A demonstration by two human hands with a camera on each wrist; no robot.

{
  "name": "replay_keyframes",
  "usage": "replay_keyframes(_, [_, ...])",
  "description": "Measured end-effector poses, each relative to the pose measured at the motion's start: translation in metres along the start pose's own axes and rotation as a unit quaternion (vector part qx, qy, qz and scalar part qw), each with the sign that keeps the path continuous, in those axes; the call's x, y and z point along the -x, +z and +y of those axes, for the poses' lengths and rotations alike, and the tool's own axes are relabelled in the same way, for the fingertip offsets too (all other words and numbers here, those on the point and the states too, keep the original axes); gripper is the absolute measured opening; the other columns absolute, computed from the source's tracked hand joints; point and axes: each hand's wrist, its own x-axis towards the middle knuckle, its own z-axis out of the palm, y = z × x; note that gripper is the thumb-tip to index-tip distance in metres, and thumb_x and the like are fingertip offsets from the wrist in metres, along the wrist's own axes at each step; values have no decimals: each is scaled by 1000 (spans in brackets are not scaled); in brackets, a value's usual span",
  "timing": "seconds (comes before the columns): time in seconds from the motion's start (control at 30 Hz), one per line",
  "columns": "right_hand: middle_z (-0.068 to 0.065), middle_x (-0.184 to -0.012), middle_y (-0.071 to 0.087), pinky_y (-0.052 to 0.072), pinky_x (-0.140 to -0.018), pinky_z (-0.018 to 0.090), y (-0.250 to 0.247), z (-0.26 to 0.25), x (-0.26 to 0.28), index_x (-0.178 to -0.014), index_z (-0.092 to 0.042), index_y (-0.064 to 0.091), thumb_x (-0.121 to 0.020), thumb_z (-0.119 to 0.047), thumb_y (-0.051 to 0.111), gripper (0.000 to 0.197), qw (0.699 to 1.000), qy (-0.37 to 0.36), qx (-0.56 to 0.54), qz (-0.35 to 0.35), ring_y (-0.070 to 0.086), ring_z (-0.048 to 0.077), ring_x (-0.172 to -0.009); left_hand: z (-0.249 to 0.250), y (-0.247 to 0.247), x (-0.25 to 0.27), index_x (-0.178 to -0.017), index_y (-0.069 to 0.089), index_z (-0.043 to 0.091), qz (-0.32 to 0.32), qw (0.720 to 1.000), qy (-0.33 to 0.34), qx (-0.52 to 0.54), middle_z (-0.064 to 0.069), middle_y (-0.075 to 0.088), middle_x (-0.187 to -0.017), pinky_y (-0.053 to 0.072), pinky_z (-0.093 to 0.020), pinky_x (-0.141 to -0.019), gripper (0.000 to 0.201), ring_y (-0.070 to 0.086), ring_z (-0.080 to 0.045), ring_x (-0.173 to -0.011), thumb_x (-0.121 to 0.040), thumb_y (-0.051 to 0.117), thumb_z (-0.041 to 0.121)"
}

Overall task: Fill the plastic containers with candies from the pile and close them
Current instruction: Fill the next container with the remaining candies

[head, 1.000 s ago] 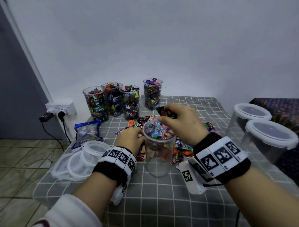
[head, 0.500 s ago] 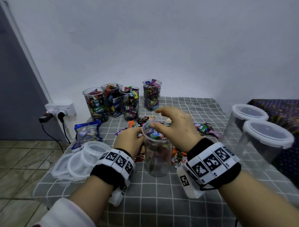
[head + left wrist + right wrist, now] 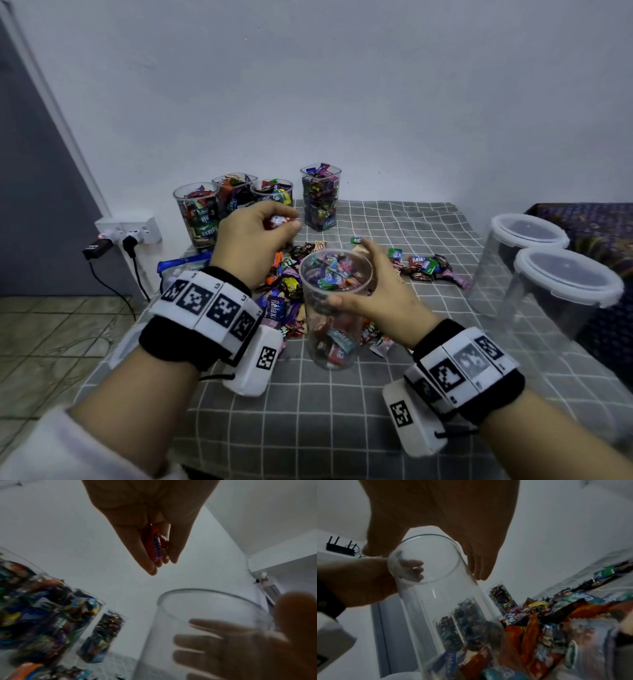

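A clear plastic container [image 3: 334, 329], partly filled with wrapped candies, stands upright on the grey checked cloth. My right hand [image 3: 351, 274] grips its upper wall, thumb on the near side and fingers round the far side. My left hand [image 3: 287, 222] hovers up and to the left of the rim, pinching a red wrapped candy [image 3: 278, 221]. In the left wrist view the red candy [image 3: 157, 546] lies between my fingers above the container's rim [image 3: 205, 592]. The right wrist view shows the container [image 3: 436, 595] under my palm. The candy pile [image 3: 284, 291] lies behind the container.
Several open containers full of candies [image 3: 320, 202] line the wall at the back. Two empty containers with lids on [image 3: 561, 284] stand at the right. Loose candies [image 3: 428, 267] lie at right. A blue bag [image 3: 178, 267] and a wall socket [image 3: 130, 231] are at left.
My right hand dropped its candies into the container and moved down to grip its wall. My left hand left the pile beside the container and rose with a red candy.
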Motion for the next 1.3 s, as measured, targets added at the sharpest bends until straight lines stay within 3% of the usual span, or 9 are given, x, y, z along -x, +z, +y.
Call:
replay_keyframes(0.13, [-15,-113,55,44,-97,26,2,8,3,-115,-35,37,-57,-30,87,76,1000,-9,-22,-13,56,-1,-106,15,19,4,-79,66,32,-78,997,19,19,4,65,-71,56,-36,-74,16,61,-16,-68,-80,72,17])
replay_keyframes(0.23, [-12,-106,58,46,-93,25,0,9,3,-110,-33,41,-63,-15,85,66,999,-21,-26,-1,58,-2,-100,15,32,11,-89,68,27,-125,991,47,-22,12,64,-78,53,-27,-75,12,58,-3,-68,-80,72,20])
replay_keyframes(0.43, [-11,-112,58,48,-96,38,-2,8,-1,-118,-26,41,-57,-35,88,77,999,-26,20,0,58,6,-106,12,37,17,-121,62,31,-133,977,129,-111,6,67,-104,46,-23,-86,42,59,-8,-92,-81,71,23])
replay_keyframes(0.63, [-8,-113,60,49,-92,42,-3,3,-2,-118,-32,39,-45,-56,82,88,998,-18,54,-8,59,10,-106,13,36,18,-112,69,27,-164,958,179,-152,6,65,-119,43,-27,-97,34,58,-8,-110,-79,72,30])
replay_keyframes(0.77, [-7,-116,59,48,-93,42,-8,1,0,-124,-24,41,-53,-45,86,86,996,-28,86,-7,57,11,-109,16,35,19,-110,70,30,-188,962,159,-117,7,61,-126,41,-25,-101,27,54,-3,-117,-84,67,36])
replay_keyframes(0.93, [-12,-112,60,47,-94,38,-11,2,3,-119,-23,43,-40,-66,76,96,995,-27,93,-12,58,8,-107,25,30,24,-111,64,38,-242,965,97,39,16,66,-111,48,-21,-94,23,58,8,-107,-89,57,35])
replay_keyframes(1.13, [-20,-110,55,43,-95,21,-19,-1,7,-119,-31,35,-56,-36,86,80,996,-13,71,-50,55,0,-108,26,19,20,-108,63,32,-179,976,70,104,9,68,-106,50,-19,-89,24,63,-3,-103,-91,57,16])
replay_keyframes(1.23, [-20,-119,51,38,-97,13,-29,1,9,-128,-34,29,-62,-27,87,87,987,-11,107,-116,49,-5,-111,13,2,14,-99,64,37,-128,991,22,39,13,68,-99,48,-12,-73,26,64,-1,-92,-91,56,13])
replay_keyframes(1.3, [-13,-131,49,36,-105,25,-37,4,10,-138,-29,31,-56,-43,82,97,977,9,155,-147,46,2,-119,0,-8,10,-101,64,36,-157,986,-26,-49,12,67,-100,46,-17,-72,22,61,-1,-88,-91,57,18])
